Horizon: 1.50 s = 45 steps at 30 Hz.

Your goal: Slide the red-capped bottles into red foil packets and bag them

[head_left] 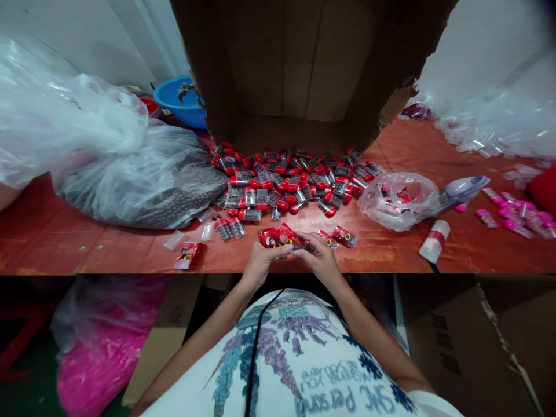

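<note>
My left hand [261,259] and my right hand [319,256] meet at the table's front edge. Both are closed on red printed wrappers [281,234]; how many there are I cannot tell. To the right of my fingers lie two small printed wrappers [344,236]. On the left is a small stack of red printed wrappers [189,255]. Just beyond the hands, two clear bottles with red caps [230,229] lie side by side, dark contents showing. Behind them spreads a heap of similar red-capped bottles [286,179].
A torn cardboard box [299,130] opens toward the heap. Left are a clear bag of dark beads [160,191] and a blue basin [180,101]. Right are a plastic bag with red wrappers [397,200], a white roll [435,242] and pink-capped bottles [527,217] on the red table [391,255].
</note>
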Tool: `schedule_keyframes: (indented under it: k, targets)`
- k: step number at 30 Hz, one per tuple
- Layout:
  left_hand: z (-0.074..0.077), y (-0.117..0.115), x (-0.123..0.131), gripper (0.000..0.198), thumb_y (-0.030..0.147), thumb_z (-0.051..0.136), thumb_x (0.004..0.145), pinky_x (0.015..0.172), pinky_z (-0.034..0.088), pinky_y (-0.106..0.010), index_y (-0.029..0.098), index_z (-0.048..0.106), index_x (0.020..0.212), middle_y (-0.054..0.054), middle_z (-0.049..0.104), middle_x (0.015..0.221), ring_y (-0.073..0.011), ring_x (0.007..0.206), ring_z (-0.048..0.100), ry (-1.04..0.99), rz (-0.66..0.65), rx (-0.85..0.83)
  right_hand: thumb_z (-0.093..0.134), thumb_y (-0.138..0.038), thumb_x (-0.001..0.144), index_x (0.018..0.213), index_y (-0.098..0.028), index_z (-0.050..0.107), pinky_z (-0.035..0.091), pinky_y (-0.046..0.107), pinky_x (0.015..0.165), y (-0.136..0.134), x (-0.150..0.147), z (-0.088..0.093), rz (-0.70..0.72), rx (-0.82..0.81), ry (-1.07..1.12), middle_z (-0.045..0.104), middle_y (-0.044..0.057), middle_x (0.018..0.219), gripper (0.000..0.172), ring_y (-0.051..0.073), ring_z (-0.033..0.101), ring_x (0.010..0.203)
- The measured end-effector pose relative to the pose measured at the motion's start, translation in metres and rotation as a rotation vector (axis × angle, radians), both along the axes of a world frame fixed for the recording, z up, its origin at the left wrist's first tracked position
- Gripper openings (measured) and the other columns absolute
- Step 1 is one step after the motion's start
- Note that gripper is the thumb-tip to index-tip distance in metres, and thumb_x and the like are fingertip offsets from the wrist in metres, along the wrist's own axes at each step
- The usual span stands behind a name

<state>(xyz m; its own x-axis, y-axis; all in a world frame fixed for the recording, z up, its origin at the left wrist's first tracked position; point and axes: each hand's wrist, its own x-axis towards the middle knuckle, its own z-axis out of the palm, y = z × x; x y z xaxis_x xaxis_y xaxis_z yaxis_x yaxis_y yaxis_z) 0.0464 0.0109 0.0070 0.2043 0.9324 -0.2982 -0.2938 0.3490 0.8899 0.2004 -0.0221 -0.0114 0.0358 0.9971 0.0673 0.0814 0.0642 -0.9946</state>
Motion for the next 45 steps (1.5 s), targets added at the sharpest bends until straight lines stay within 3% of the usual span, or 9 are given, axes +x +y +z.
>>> schedule_keyframes:
  k: [6, 11, 14, 20, 23, 32, 37, 41, 45]
  targets:
    - [-0.009, -0.001, 0.007, 0.028, 0.020, 0.080, 0.057, 0.061, 0.055, -0.030, 0.011, 0.070, 0.082, -0.007, 0.071, 0.078, -0.0191, 0.068, 0.065, -0.061, -0.017, -0.164, 0.068, -0.033, 0.074, 0.110, -0.024, 0.064, 0.052, 0.031, 0.073, 0.001, 0.019, -0.013, -0.098, -0.068, 0.010, 0.064, 0.004, 0.100, 0.037, 0.018, 0.061, 0.080]
    - [-0.012, 0.005, 0.001, 0.027, 0.018, 0.081, 0.056, 0.065, 0.057, -0.035, 0.010, 0.068, 0.079, -0.009, 0.071, 0.080, -0.0205, 0.070, 0.066, -0.137, 0.068, -0.250, 0.066, -0.038, 0.074, 0.111, -0.022, 0.064, 0.048, 0.040, 0.082, -0.006, 0.082, -0.019, -0.364, -0.081, -0.398, 0.061, 0.007, 0.103, 0.040, 0.022, 0.059, 0.086]
    - [-0.014, 0.007, 0.005, 0.027, 0.013, 0.083, 0.050, 0.064, 0.056, -0.030, 0.010, 0.067, 0.073, -0.005, 0.069, 0.072, -0.0164, 0.064, 0.064, -0.123, 0.111, -0.237, 0.067, -0.040, 0.075, 0.114, -0.021, 0.064, 0.045, 0.043, 0.087, -0.011, 0.088, -0.014, -0.439, -0.045, -0.580, 0.055, 0.011, 0.108, 0.044, 0.026, 0.054, 0.097]
    - [-0.011, 0.006, 0.026, 0.027, 0.013, 0.082, 0.052, 0.061, 0.053, -0.024, 0.011, 0.068, 0.075, -0.003, 0.069, 0.070, -0.0137, 0.062, 0.063, -0.136, 0.056, -0.170, 0.064, -0.030, 0.080, 0.114, -0.025, 0.059, 0.050, 0.028, 0.071, -0.003, 0.017, -0.006, -0.114, 0.063, -0.332, 0.062, 0.001, 0.088, 0.035, 0.016, 0.058, 0.076]
    - [-0.008, 0.006, 0.025, 0.026, 0.016, 0.081, 0.054, 0.063, 0.052, -0.025, 0.011, 0.068, 0.077, -0.003, 0.069, 0.071, -0.0143, 0.063, 0.063, -0.167, 0.045, -0.168, 0.057, -0.025, 0.084, 0.120, -0.025, 0.054, 0.049, 0.028, 0.074, 0.005, 0.002, -0.006, -0.041, 0.073, -0.252, 0.063, 0.001, 0.086, 0.036, 0.016, 0.060, 0.079]
    - [-0.010, 0.008, 0.012, 0.027, 0.014, 0.082, 0.049, 0.064, 0.050, -0.026, 0.010, 0.067, 0.071, -0.004, 0.069, 0.068, -0.0145, 0.061, 0.063, -0.165, 0.189, -0.141, 0.061, -0.029, 0.082, 0.127, -0.026, 0.050, 0.047, 0.026, 0.070, 0.015, 0.012, 0.003, 0.062, 0.029, -0.264, 0.063, 0.003, 0.101, 0.046, 0.014, 0.059, 0.079]
    - [-0.011, 0.006, 0.014, 0.029, 0.016, 0.084, 0.048, 0.062, 0.051, -0.025, 0.010, 0.066, 0.070, -0.002, 0.068, 0.066, -0.0136, 0.059, 0.062, -0.164, 0.187, -0.153, 0.057, -0.029, 0.084, 0.122, -0.023, 0.053, 0.047, 0.024, 0.068, 0.018, 0.005, -0.004, 0.052, 0.000, -0.183, 0.062, -0.002, 0.077, 0.038, 0.013, 0.060, 0.072]
    - [-0.016, 0.011, 0.011, 0.026, 0.012, 0.083, 0.051, 0.063, 0.053, -0.025, 0.011, 0.065, 0.070, -0.001, 0.067, 0.066, -0.0130, 0.059, 0.063, -0.216, 0.255, -0.209, 0.046, -0.032, 0.091, 0.121, -0.025, 0.057, 0.047, 0.026, 0.072, 0.033, 0.027, 0.001, 0.100, 0.068, -0.477, 0.068, 0.001, 0.085, 0.032, 0.015, 0.063, 0.077]
    - [-0.014, 0.018, 0.005, 0.014, 0.003, 0.073, 0.064, 0.060, 0.054, -0.022, 0.011, 0.063, 0.068, -0.001, 0.067, 0.065, -0.0122, 0.059, 0.064, -0.314, 0.363, -0.312, 0.049, -0.024, 0.089, 0.111, -0.018, 0.063, 0.041, 0.040, 0.089, 0.061, 0.068, 0.002, -0.179, 0.089, -0.816, 0.063, 0.012, 0.105, 0.027, 0.025, 0.055, 0.100]
